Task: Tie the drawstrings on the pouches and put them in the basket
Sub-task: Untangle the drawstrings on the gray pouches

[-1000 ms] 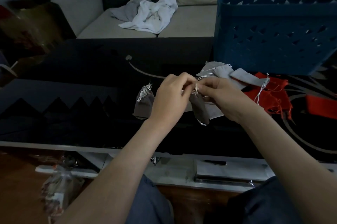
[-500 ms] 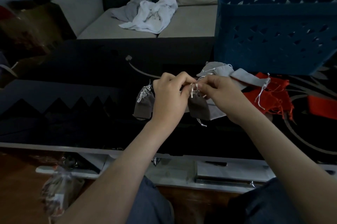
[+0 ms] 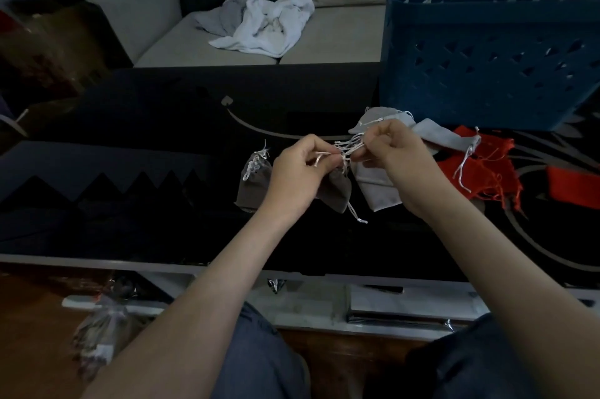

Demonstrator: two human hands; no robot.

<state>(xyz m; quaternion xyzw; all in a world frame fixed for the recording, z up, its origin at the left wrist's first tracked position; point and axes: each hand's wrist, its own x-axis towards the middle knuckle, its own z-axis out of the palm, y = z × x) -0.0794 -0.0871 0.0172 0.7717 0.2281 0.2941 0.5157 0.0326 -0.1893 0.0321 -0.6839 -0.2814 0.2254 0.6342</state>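
L hand (image 3: 298, 171) & R hand (image 3: 396, 158) each pinched the white drawstrings (image 3: 349, 150), with the strands stretched betw. them. A brown pouch (image 3: 337, 194) hung from the strings at 6 o'clock, over the dark tabletop (image 3: 130, 204). A 2nd brown pouch (image 3: 255, 181), neck cinched, lay at 9 o'clock, just beside L hand. Grey pouches (image 3: 380, 191) lay under R hand, red cloth (image 3: 487, 165) at 3 o'clock. The blue basket (image 3: 487, 51) stood at 1 o'clock.

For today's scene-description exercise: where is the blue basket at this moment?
In the head view, the blue basket stands at the upper right on the black table, just behind the light grey pouches and red cloth.
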